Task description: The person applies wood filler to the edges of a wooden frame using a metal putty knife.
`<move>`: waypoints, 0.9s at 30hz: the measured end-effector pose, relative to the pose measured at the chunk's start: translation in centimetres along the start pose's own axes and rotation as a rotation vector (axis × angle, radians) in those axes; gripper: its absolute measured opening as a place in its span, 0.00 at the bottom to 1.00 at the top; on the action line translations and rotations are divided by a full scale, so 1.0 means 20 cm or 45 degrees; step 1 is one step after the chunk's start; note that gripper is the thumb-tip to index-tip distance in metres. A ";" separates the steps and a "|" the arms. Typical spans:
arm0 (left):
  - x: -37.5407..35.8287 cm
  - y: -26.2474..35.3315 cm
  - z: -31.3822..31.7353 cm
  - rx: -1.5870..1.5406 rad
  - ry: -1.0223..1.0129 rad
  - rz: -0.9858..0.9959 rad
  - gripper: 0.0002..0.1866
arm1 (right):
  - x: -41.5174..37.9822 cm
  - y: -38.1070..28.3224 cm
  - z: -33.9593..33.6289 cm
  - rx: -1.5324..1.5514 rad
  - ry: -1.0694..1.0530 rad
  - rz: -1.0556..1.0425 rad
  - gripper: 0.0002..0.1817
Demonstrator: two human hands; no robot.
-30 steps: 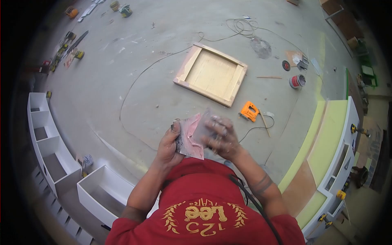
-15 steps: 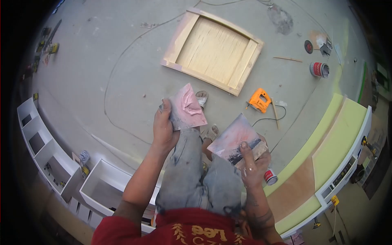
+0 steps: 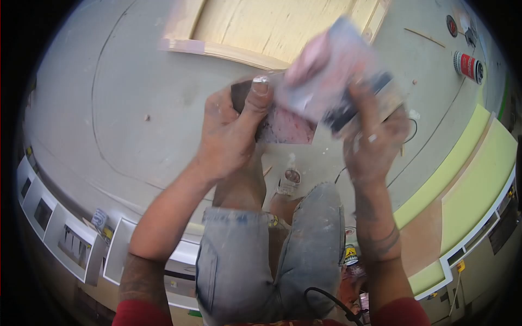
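Thumb on top, my left hand (image 3: pixel 231 122) grips a flat putty spreader (image 3: pixel 293 129) smeared with pink putty. My right hand (image 3: pixel 375 138) is closed round a second spreader (image 3: pixel 361 60), blurred by motion, with a dark band near its grip. A thick lump of pink putty (image 3: pixel 311 64) shows on the right spreader's face. This blade overlaps the upper part of the left one in view, so part of the left spreader is hidden. Both hands are above my knees, just on the near side of a pale wooden panel (image 3: pixel 253 27) with a raised frame.
A red and white can (image 3: pixel 467 66) stands on the floor at the upper right, with a thin wooden stick (image 3: pixel 424 37) to its left. White cabinet frames (image 3: pixel 81 252) line the left side. A pale green board (image 3: pixel 473 187) curves along the right.
The hands have come together and the right spreader has swung up over the left one. The pink lump, earlier on the left spreader, now shows on the right. The view has shifted closer to the panel.
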State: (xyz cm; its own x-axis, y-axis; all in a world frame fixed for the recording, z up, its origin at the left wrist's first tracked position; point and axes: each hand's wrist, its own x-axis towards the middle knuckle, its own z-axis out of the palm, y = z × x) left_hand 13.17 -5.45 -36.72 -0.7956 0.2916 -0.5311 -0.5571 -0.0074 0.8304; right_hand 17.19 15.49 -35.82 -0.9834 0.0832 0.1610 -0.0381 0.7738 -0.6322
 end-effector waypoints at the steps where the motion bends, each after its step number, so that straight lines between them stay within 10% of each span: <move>1: 0.05 -0.04 -0.01 0.087 -0.056 0.049 0.33 | 0.02 0.11 0.04 0.112 0.069 -0.030 0.23; 6: 0.44 -0.29 -0.03 -0.874 -0.277 -0.266 0.29 | 0.08 0.53 0.11 0.587 0.112 -0.335 0.25; 10: 0.57 -0.46 -0.04 -1.517 -0.934 -0.171 0.31 | 0.18 0.32 0.17 -0.066 -0.131 -1.144 0.29; 12: 0.53 -0.47 0.00 -1.305 -0.748 -0.101 0.32 | 0.10 0.41 0.26 -0.192 -0.094 -1.098 0.28; 21: 0.31 -0.70 -0.14 -0.945 -0.371 0.176 0.35 | -0.24 0.55 0.27 -0.569 -0.315 -0.502 0.28; 27: 0.22 -0.79 -0.21 0.202 0.041 0.793 0.35 | -0.50 0.45 0.36 1.198 -0.101 0.684 0.16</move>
State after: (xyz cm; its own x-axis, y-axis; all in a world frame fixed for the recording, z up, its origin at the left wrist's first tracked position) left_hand 17.57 -8.03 -52.91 -0.9669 0.2490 0.0562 0.0519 -0.0240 0.9984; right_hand 25.42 17.11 -48.51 -0.9196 0.2003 -0.3380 0.3131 -0.1460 -0.9384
